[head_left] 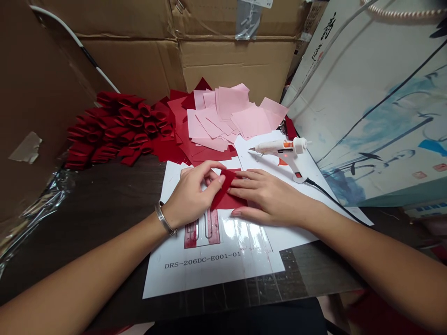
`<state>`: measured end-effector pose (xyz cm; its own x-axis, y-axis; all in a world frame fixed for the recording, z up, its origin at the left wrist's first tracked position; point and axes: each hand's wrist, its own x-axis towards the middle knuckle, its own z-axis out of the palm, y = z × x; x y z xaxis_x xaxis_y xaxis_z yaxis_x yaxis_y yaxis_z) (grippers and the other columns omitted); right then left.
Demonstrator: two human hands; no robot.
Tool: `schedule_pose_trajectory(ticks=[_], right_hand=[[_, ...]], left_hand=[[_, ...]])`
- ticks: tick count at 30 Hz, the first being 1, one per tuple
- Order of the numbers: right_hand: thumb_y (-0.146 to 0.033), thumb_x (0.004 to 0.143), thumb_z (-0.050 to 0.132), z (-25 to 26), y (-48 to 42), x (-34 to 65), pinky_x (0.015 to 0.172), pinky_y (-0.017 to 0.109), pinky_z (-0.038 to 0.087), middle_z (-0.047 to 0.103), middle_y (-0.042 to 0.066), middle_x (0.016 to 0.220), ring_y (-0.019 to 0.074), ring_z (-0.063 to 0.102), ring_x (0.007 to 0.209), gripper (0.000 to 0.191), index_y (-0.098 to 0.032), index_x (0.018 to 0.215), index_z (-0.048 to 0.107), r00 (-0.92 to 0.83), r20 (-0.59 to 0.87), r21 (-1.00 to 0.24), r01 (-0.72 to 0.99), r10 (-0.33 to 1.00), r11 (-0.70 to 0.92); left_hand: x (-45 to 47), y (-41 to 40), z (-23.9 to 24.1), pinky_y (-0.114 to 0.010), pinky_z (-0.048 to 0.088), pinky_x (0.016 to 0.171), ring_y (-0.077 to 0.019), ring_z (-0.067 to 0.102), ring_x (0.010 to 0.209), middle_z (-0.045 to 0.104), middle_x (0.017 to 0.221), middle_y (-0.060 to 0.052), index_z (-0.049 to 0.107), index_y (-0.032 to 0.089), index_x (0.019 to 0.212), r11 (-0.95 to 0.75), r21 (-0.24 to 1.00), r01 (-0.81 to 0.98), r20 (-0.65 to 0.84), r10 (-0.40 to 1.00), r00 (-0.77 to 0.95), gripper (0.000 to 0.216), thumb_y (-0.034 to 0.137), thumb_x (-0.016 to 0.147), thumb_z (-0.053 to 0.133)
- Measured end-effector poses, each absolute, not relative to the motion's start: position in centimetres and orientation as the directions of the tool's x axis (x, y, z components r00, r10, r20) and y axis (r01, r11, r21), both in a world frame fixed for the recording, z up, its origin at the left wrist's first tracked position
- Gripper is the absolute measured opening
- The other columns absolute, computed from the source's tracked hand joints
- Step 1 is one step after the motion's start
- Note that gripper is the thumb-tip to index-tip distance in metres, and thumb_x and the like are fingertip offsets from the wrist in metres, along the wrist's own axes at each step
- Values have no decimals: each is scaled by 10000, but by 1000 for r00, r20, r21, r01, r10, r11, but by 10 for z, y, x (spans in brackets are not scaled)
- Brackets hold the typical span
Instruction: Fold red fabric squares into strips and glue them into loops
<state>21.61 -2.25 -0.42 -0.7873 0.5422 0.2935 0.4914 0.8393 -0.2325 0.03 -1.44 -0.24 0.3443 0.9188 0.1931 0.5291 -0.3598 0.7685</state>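
Observation:
A red paper square point(228, 201) lies on the white printed sheet with its left part folded up. Thumb and fingers of my left hand point(193, 190) pinch the raised edge of this square. Stretched out flat, the fingers of my right hand point(268, 196) rest on the square's right side. A white glue gun point(284, 149) with an orange trigger lies on its side beyond my right hand, its nozzle pointing left. Under the square, the printed sheet point(209, 274) has a glossy film-covered area and a red-stained pattern that my hands partly hide.
Rolled red paper pieces point(118, 125) are heaped at the back left. Loose pink sheets point(230, 109) overlap flat red sheets point(181, 123) at the back. Cardboard point(237, 65) walls the dark table point(139, 195); a painted panel point(384, 121) stands at right. The gun's black cord point(335, 200) trails right.

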Motion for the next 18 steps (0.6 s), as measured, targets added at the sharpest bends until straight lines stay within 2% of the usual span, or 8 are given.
schedule_pose_trajectory(ticks=[3,7,10,13,18], right_hand=[[-445,931,553,-5,-22,217,1040,532,445,706,115,1200,331,548,1267,417,-137,1177,687,-789,298,-237,484,538,842],[-397,956,520,-5,-21,218,1045,513,444,736,88,1137,290,616,1190,339,-164,1102,718,-772,332,-202,502,541,841],[-349,959,510,-5,-20,219,1091,529,388,754,80,1080,261,666,1105,291,-179,1021,738,-734,354,-173,558,580,812],[-345,951,511,-5,-20,220,1123,527,346,743,83,1115,259,663,1108,288,-176,1023,733,-700,341,-154,617,628,772],[-355,940,520,-6,-19,220,1108,543,363,711,86,1192,276,631,1155,294,-180,1081,709,-684,321,-149,646,655,748]], left_hand=[[0,-13,-4,-315,459,707,-175,628,752,702,832,-28,593,201,1097,-360,759,543,180,917,357,208,218,914,497],[-2,-12,-6,-361,459,815,-200,629,844,718,901,-32,640,202,1013,-418,679,604,220,900,375,162,207,866,572],[-2,-13,-5,-390,439,873,-211,607,887,715,929,-25,663,213,955,-481,604,635,242,870,429,124,217,843,609],[-2,-14,-4,-371,453,859,-215,597,918,694,930,-36,677,215,942,-513,562,649,272,855,441,114,249,856,611],[-3,-14,-6,-355,474,884,-211,616,979,682,988,-66,683,196,957,-579,524,625,341,815,469,146,207,884,557]])
